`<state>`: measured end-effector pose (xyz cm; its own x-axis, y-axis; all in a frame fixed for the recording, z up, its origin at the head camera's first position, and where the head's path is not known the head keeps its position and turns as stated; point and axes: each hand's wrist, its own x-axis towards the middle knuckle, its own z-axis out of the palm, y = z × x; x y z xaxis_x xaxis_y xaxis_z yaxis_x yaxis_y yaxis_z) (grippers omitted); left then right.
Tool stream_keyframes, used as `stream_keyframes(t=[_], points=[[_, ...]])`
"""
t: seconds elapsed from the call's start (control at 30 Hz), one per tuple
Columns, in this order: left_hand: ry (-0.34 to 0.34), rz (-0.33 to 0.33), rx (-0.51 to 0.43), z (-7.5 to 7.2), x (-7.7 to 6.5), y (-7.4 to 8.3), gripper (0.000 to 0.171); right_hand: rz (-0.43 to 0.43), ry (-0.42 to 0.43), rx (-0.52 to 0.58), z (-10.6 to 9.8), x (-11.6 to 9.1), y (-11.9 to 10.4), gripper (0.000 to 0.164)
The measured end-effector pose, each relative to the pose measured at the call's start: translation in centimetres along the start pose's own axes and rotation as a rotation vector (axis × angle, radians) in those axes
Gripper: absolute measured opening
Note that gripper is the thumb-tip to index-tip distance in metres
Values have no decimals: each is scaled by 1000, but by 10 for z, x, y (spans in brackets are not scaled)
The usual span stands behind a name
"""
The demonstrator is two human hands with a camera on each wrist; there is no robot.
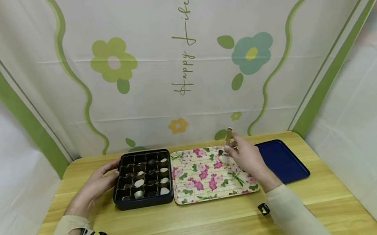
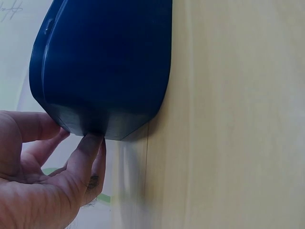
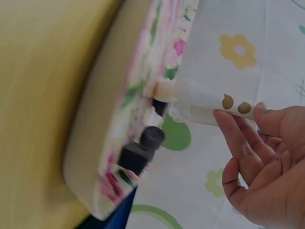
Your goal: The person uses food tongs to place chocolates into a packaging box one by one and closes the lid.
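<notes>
My left hand (image 1: pixel 97 187) rests its fingertips against the left side of a dark blue box (image 1: pixel 146 202). Inside the box, a divided insert holds white pieces (image 1: pixel 139 182) and dark ones that look like chocolates. My right hand (image 1: pixel 249 157) pinches a pair of tongs (image 1: pixel 229 135) above the flowered tray (image 1: pixel 194 196). In the right wrist view, the tongs' serrated ends are at a pale piece (image 3: pixel 164 90) on the tray; whether they grip it I cannot tell. Dark chocolates (image 3: pixel 135 157) lie beside it.
A flat blue lid (image 1: pixel 281 160) lies right of the tray, partly behind my right hand. All stand on a wooden table (image 1: pixel 193 233). A printed cloth (image 1: pixel 152 78) hangs behind the table's back edge, with more cloth on both sides.
</notes>
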<state>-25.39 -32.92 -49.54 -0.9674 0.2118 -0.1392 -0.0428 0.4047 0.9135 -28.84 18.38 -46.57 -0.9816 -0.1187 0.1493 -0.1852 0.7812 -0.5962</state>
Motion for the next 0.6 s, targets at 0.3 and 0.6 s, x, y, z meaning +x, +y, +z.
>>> stream_keyframes(t=[0.3, 0.6], points=[[5, -12, 4, 1, 1, 0, 60, 109, -24, 177, 12, 7, 6, 36], [4, -10, 8, 0, 1, 0, 60, 363, -100, 513, 24, 11, 9, 38]])
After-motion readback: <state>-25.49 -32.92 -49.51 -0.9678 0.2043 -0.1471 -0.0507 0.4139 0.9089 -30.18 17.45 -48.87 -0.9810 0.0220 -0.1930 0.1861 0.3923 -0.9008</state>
